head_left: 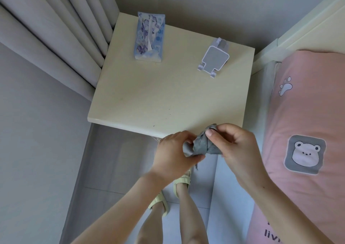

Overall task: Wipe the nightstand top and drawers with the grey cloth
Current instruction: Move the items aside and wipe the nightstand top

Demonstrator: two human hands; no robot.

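Note:
The cream nightstand top (168,94) fills the middle of the head view, seen from above; its drawers are hidden below it. A bunched grey cloth (202,144) hangs in the air just past the top's front edge. My left hand (173,154) grips its left end. My right hand (235,143) pinches its upper right end between thumb and fingers. Both hands are off the nightstand surface.
A blue and purple tissue pack (149,36) lies at the back left of the top. A white phone stand (214,59) sits at the back right. Grey curtains (56,38) hang to the left, a pink bed cover (308,131) lies to the right. My feet in yellow sandals (179,184) stand below.

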